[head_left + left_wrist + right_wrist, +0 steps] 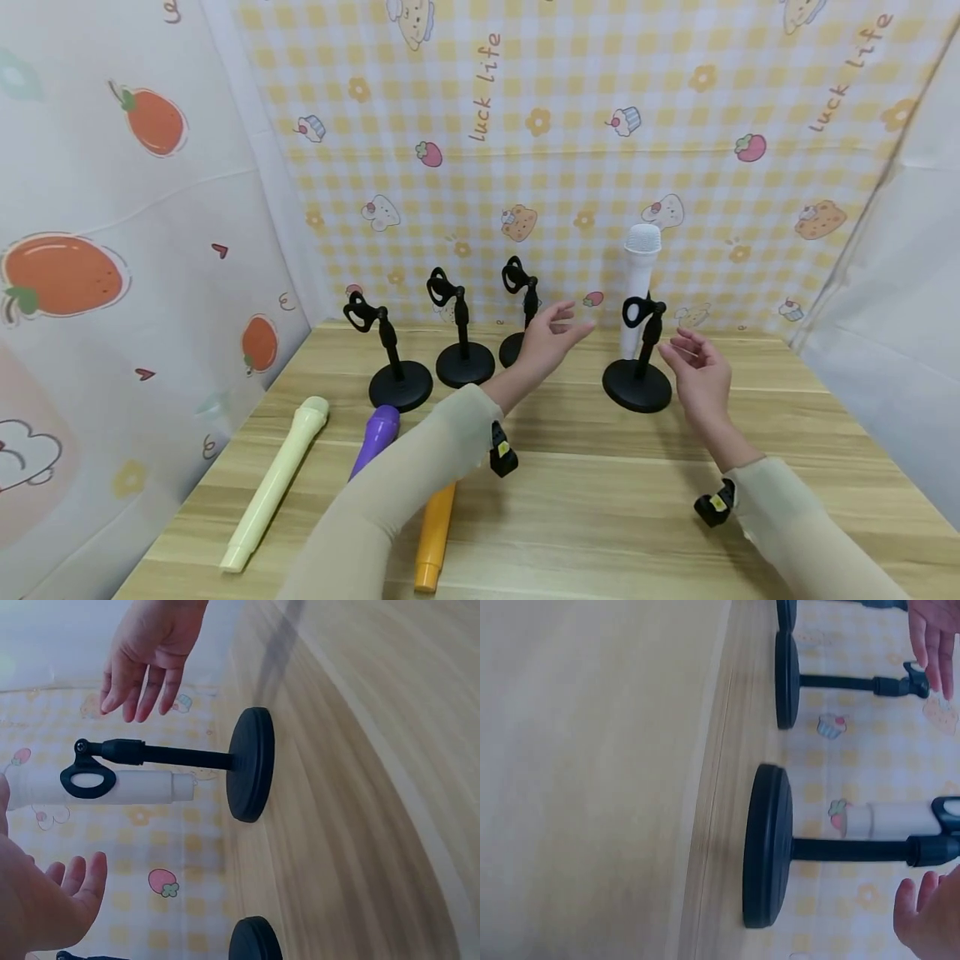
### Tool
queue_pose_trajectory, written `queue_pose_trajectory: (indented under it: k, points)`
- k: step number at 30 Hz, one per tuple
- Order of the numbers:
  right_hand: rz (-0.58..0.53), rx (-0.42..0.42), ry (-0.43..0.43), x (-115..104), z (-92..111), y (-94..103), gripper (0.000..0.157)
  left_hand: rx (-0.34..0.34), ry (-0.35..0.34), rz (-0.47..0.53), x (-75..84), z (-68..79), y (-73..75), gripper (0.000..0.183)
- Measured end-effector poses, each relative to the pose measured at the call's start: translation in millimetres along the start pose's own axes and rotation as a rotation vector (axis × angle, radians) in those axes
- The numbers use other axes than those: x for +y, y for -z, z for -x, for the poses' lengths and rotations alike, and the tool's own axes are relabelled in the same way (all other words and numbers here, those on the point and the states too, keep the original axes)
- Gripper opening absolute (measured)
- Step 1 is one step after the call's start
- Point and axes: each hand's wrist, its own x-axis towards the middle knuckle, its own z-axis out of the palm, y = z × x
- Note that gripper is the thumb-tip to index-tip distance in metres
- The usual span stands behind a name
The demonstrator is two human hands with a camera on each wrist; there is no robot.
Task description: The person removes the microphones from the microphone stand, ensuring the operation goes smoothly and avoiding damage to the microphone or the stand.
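A white microphone (637, 271) stands upright in the clip of a black microphone stand (637, 387), its lower end above the round base. My left hand (543, 342) is to the left of that stand, its fingers apart and holding nothing. On the other side, my right hand (701, 375) is close beside the stand's post with loosely bent fingers, also holding nothing. In the left wrist view both hands flank the white microphone (142, 787), apart from it. The right wrist view shows the microphone's lower part (892, 820) next to the post.
Three more black stands with bare clips stand at the back left: a left one (400, 386), a middle one (465, 365) and one (512, 346) partly behind my left hand. Cream (277, 483), purple (378, 435) and orange (435, 533) microphones lie in front; my left sleeve covers part of the last two.
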Motion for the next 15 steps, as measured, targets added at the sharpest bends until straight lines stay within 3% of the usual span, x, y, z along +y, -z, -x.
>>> queue_pose_trajectory:
  k: [4,11,15]
  points:
    - [-0.026,-0.030,-0.010,4,-7,1.2,0.033,-0.008,-0.009,0.036,3.8,-10.7,-8.4,0.053]
    - [-0.244,-0.115,-0.072,10,-16,1.7,0.035,-0.008,-0.020,0.096,10.0,-30.4,-22.9,0.051]
    - [-0.300,-0.158,-0.106,13,-22,1.6,0.033,0.016,-0.024,0.123,9.9,-42.4,-32.5,0.050]
